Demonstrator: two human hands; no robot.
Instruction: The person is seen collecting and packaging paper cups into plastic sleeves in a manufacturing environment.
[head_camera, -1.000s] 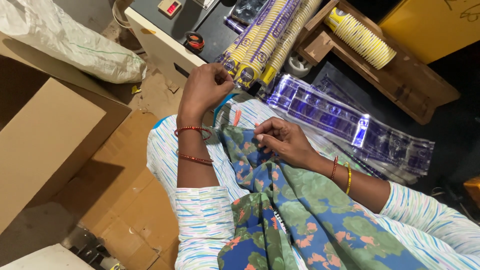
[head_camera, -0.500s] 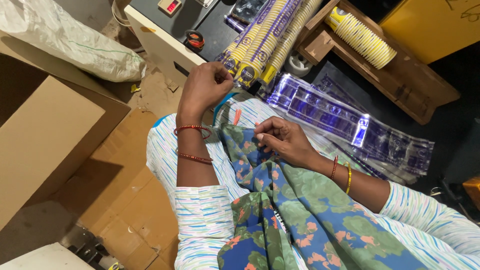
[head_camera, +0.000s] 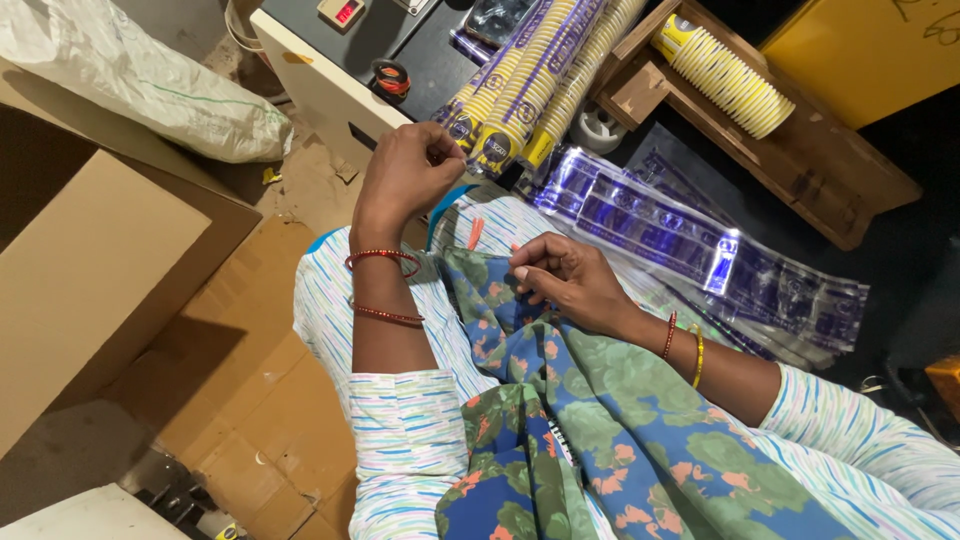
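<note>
On the lap: a floral cloth (head_camera: 600, 420) in green, blue and orange lies draped over the striped clothing, running from the knees up toward the hands.
Left hand: the left hand (head_camera: 405, 175) is raised with its wrist bent, just in front of the sleeves of paper cups (head_camera: 530, 85); two red bangles sit on the forearm.
Left grip: fingers curled in and closed tight; what they pinch is too small to tell.
Right hand: the right hand (head_camera: 570, 280) rests on the upper edge of the floral cloth, with a red and a yellow bangle at the wrist.
Right grip: thumb and fingers closed, pinching a fold of the floral cloth.
Orange strip: a small orange strip (head_camera: 474, 234) stands just beside the right fingertips, between the two hands.
Cups: long stacked sleeves, yellow and purple, lean against the dark table (head_camera: 420, 50); a second stack of yellow cups (head_camera: 725, 75) lies in a wooden tray (head_camera: 850, 190).
Wrappers: clear purple-printed plastic wrappers (head_camera: 690, 240) lie beyond the right hand.
Left side: a cardboard box (head_camera: 90, 280) and a white sack (head_camera: 140, 80) sit on flattened cardboard on the floor.
</note>
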